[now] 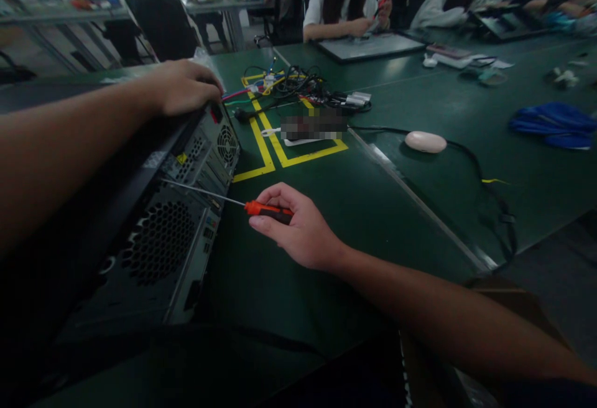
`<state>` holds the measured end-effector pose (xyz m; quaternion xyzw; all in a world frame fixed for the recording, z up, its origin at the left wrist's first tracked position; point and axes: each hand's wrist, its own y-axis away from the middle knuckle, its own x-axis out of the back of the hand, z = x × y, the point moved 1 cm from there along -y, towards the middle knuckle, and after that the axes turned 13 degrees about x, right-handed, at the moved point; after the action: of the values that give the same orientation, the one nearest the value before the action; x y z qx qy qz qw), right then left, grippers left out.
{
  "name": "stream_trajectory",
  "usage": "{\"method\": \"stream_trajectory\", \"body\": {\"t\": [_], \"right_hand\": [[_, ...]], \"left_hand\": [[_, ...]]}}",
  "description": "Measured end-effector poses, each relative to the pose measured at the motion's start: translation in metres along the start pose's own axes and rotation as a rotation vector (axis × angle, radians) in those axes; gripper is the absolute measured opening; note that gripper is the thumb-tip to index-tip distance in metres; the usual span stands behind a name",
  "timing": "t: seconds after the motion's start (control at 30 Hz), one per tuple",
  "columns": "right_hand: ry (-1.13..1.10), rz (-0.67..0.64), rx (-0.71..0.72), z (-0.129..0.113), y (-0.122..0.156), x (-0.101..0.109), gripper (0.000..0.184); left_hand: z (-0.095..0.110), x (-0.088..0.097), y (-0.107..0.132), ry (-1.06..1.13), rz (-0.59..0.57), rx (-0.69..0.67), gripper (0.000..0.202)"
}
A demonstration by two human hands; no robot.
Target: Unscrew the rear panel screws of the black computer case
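A dark desktop computer case point(158, 240) lies at the left, its rear side with a honeycomb fan grille and slot covers facing right. My left hand point(186, 88) lies over the far top corner of the case, with bent fingers gripping the edge; some fingertips are hidden. Closed round the handle of an orange-and-black screwdriver point(270, 210) is my right hand point(303, 227). The long thin shaft points left, and its tip reaches the rear panel near the upper edge above the grille. Whether the tip sits in a screw is too small to tell.
Bundled cables point(303, 84) lie beyond the case, near yellow tape marks point(308, 158) on the green table point(373, 209). A black cord passes a pale oval object point(425, 142); a blue cloth bundle point(553, 124) lies right. Other people work at the far side, one over a flat panel point(370, 47).
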<state>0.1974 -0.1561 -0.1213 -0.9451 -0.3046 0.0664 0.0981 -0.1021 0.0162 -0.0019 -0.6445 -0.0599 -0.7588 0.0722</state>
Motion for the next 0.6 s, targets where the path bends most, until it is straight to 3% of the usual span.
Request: {"method": "stream_trajectory", "body": {"t": [0.33, 0.6], "right_hand": [[0.0, 0.002, 0.027, -0.0016, -0.0007, 0.0021, 0.036], [-0.002, 0.002, 0.019, -0.0034, 0.0004, 0.0022, 0.034]], "left_hand": [[0.0043, 0.0039, 0.0075, 0.018, -0.046, 0.008, 0.057], [0.0031, 0.0021, 0.0062, 0.01, -0.004, -0.017, 0.052]]}}
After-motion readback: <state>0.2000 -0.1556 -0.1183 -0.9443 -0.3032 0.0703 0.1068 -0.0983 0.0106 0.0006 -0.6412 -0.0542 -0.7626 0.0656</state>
